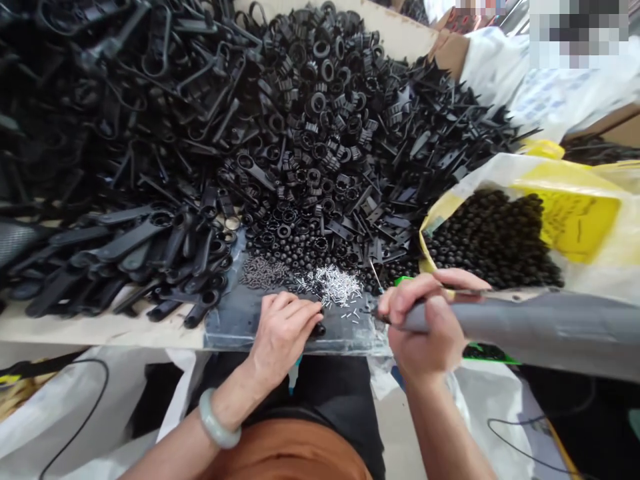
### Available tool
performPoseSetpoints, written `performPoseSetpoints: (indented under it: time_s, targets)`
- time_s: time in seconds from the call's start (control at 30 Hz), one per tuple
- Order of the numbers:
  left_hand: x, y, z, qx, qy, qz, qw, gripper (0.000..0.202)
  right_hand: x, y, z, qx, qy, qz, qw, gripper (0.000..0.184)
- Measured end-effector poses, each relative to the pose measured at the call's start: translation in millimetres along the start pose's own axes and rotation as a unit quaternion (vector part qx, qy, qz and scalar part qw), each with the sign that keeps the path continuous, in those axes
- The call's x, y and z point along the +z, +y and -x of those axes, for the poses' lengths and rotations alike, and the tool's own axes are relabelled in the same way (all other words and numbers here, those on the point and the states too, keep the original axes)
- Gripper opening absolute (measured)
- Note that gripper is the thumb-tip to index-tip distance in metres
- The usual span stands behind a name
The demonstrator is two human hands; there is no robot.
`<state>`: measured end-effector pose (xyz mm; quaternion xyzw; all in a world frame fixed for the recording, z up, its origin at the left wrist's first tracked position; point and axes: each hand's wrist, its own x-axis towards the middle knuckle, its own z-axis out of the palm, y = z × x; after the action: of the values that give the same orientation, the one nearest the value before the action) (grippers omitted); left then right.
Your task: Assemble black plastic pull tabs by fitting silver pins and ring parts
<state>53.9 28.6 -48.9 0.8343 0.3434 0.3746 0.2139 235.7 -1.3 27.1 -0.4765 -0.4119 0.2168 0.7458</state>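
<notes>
My left hand (pixel 287 327) is closed over the front of the grey work plate (pixel 233 327), fingertips pinched on a small black plastic part (pixel 319 329) that they mostly cover. My right hand (pixel 427 320) wraps round a long grey cylinder that looks like an electric screwdriver (pixel 525 327). Its dark tip points left, towards my left hand, and stays apart from the part. Between and behind the hands lies a loose heap of small silver pins (pixel 340 285). To its left is a pile of tiny dark grey screws or pins (pixel 263 272).
Black rings (pixel 320 100), flat pointed pieces (pixel 440 127) and long black handles (pixel 125 240) are heaped behind. A plastic bag of black balls (pixel 490 227) stands right, behind the screwdriver. A thin metal rod (pixel 375 275) sticks up near the pins. Cables hang below the table edge.
</notes>
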Motion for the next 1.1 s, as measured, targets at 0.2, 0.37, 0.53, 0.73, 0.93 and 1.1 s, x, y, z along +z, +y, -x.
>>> performPoseSetpoints:
  time_s: [0.2,0.37,0.53,0.73,0.93,1.1]
  targets:
    - [1.6,2,4,0.009,-0.003,-0.040,0.999,0.023,-32,27,-7,0.031,0.042,0.009,0.999,0.017]
    - [-3.6,9,1,0.014,-0.001,-0.056,0.998,0.033,-28,32,4,0.029,0.036,-0.016,0.999,0.017]
    - [-8.9,18,4,0.026,0.031,-0.042,0.998,0.029,-23,32,14,0.040,-0.009,-0.034,0.999,0.015]
    - [-7.1,21,22,0.021,0.050,-0.003,0.999,0.024,-24,34,19,0.042,-0.014,-0.042,0.998,0.016]
    - [-4.6,22,26,0.012,0.047,-0.002,0.999,0.021,-19,34,22,0.050,-0.034,-0.046,0.997,0.015]
    - [-6.2,22,25,0.003,0.051,0.000,0.999,0.018,-18,38,23,0.045,-0.045,-0.053,0.997,0.015]
